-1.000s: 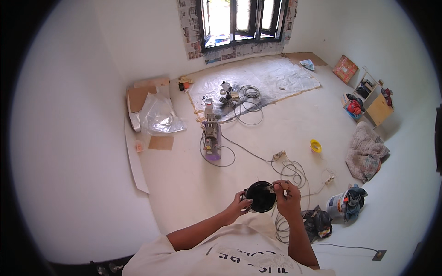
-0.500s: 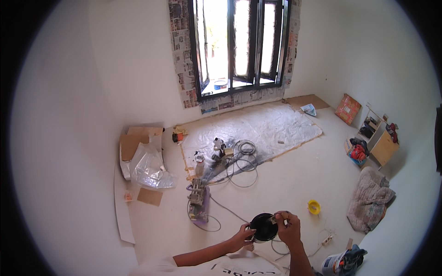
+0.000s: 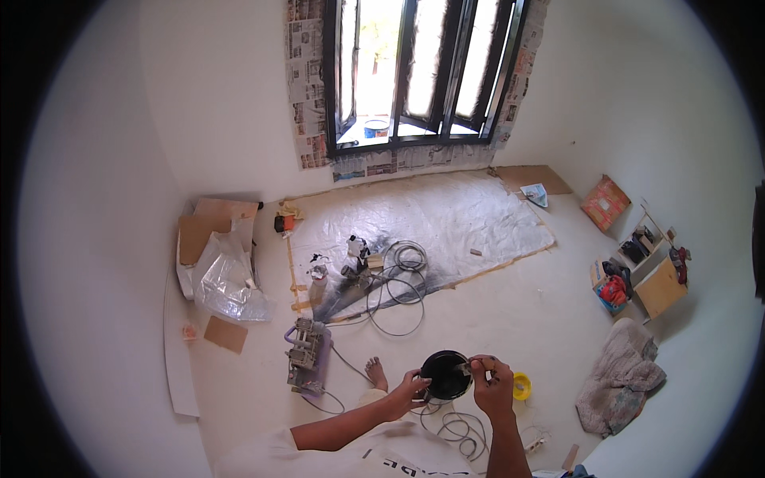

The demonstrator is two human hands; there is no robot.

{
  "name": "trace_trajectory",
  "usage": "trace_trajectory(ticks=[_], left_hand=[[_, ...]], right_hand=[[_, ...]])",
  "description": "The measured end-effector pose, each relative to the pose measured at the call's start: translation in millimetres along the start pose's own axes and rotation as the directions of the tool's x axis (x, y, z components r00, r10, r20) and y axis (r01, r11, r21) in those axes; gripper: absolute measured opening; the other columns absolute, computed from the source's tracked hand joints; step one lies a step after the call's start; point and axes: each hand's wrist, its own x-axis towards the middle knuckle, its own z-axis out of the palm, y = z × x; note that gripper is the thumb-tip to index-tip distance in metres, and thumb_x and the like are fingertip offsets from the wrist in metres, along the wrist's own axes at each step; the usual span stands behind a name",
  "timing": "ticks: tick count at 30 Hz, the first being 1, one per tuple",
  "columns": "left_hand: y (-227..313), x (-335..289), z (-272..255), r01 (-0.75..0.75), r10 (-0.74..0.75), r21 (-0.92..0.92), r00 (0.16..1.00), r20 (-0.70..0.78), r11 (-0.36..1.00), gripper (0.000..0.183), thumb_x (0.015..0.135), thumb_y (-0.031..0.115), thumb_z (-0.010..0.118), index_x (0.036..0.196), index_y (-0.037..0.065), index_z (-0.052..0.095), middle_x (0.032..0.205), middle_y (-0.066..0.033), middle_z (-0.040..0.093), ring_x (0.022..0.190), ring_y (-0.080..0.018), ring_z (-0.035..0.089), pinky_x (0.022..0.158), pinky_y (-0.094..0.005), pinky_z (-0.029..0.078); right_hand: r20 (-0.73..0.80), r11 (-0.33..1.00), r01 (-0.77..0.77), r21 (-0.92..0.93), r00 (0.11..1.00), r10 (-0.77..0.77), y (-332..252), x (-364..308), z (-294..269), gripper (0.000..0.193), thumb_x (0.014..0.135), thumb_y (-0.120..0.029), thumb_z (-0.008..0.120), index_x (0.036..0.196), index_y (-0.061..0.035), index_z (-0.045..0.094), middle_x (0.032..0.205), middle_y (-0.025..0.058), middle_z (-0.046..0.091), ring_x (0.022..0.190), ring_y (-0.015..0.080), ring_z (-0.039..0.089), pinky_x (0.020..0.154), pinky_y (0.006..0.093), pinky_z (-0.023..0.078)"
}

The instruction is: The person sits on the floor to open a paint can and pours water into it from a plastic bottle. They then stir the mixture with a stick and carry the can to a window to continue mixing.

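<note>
My left hand [image 3: 409, 396] grips the near left side of a round can [image 3: 445, 387], its inside black with paint. Above the can's right rim, my right hand [image 3: 492, 385] is closed on a small flat grey tool [image 3: 464, 369] whose end points into the can; its exact kind does not show. Just right of my right hand, a yellow bowl [image 3: 522, 385] stands on the floor, partly covered by that hand. My bare foot [image 3: 375, 373] shows on the floor left of the can.
An air compressor [image 3: 307, 358] stands at the left, its hose [image 3: 410, 299] coiled over plastic sheeting [image 3: 446, 207] with a spray gun [image 3: 356, 251]. Cardboard and plastic wrap [image 3: 231, 279] lie by the left wall. A crumpled cloth [image 3: 621, 378] lies right. Newspaper [image 3: 311, 95] edges the barred window [image 3: 422, 72].
My view has shifted right and forward, so the compressor sits further left and my foot shows. The can is higher in the picture, and the tool in my right hand shows more clearly.
</note>
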Motion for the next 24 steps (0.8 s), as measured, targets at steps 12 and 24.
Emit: trace_trajectory(ticks=[12, 24], left_hand=[[193.6, 77.0, -66.7, -0.180, 0.187, 0.109, 0.981, -0.050, 0.977, 0.076, 0.096, 0.032, 0.068, 0.152, 0.015, 0.019, 0.130, -0.0085, 0.046, 0.116, -0.0191, 0.048, 0.099, -0.0378, 0.043], [299.6, 99.8, -140.3, -0.347, 0.325, -0.022, 0.895, -0.305, 0.938, 0.084, 0.094, 0.032, 0.073, 0.152, 0.008, 0.017, 0.124, -0.0082, 0.051, 0.109, -0.0137, 0.052, 0.096, -0.0290, 0.045]], right_hand=[[0.161, 0.991, -0.024, 0.129, 0.987, 0.003, 15.1, 235.7, 136.6, 0.027, 0.103, -0.022, 0.061, 0.093, 0.0019, 0.067, 0.080, 0.0012, 0.065, 0.074, 0.0103, 0.055, 0.069, 0.0257, 0.045], [0.390, 0.979, -0.066, 0.193, 0.921, -0.015, 0.4, 367.3, 272.0, 0.020, 0.100, -0.018, 0.065, 0.094, 0.0004, 0.071, 0.086, 0.0087, 0.071, 0.077, 0.0153, 0.059, 0.072, 0.0298, 0.046]])
